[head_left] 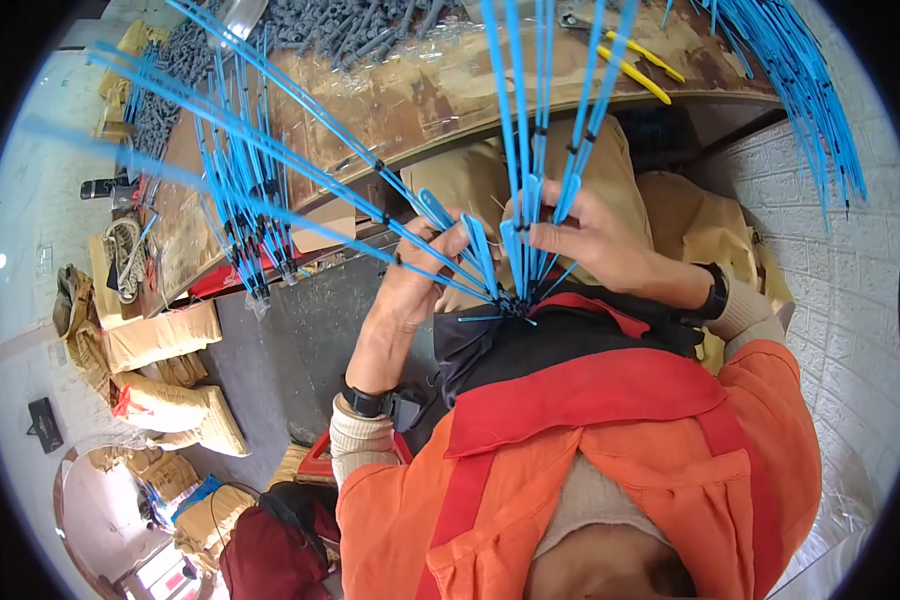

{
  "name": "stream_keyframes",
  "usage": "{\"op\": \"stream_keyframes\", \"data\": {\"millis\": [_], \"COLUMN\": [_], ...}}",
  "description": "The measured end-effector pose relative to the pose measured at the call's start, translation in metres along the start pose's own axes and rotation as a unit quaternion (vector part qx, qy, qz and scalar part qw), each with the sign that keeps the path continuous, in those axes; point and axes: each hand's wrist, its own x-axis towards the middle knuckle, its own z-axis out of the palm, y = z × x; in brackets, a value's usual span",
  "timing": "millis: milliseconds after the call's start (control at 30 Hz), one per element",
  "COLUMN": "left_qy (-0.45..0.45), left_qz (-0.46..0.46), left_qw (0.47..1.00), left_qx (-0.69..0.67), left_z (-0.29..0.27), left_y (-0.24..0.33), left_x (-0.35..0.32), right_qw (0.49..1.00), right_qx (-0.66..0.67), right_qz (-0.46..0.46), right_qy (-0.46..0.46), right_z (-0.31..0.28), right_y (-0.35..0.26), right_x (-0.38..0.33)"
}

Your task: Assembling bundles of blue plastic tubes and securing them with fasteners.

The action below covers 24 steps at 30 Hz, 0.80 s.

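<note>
Many long blue plastic rods (530,120) fan upward from a point near my chest, where their lower ends meet. My left hand (420,280) grips several of the blue rods low down, fingers curled around them. My right hand (590,235) pinches other rods of the same bunch just to the right, thumb and fingers closed on them. Small black clips sit partway along some rods. Both wrists wear dark watches. I wear an orange jacket with red straps.
A worn brown workbench (440,90) runs across the top, with a heap of grey plastic parts (350,30) and yellow-handled pliers (635,65). More blue rods (240,190) hang at left and at top right. Tan sacks (170,400) lie on the floor at left.
</note>
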Motion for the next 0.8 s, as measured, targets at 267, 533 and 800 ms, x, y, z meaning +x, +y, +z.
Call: {"op": "stream_keyframes", "data": {"millis": [267,533,800], "left_qy": [0.029,0.095,0.036], "left_qz": [-0.059,-0.003,-0.016], "left_qw": [0.994,0.972,0.966], "left_qx": [-0.086,0.213,0.257], "left_z": [0.014,0.019,0.035], "left_y": [0.002,0.001,0.006], "left_x": [0.003,0.004,0.027], "right_qw": [0.997,0.995,0.991], "right_qx": [0.029,0.031,0.067], "right_qz": [0.034,-0.024,0.004], "right_qy": [0.059,0.093,0.115], "right_z": [-0.001,0.001,-0.009], "right_y": [0.005,0.031,0.023], "right_x": [-0.016,-0.001,-0.013]}}
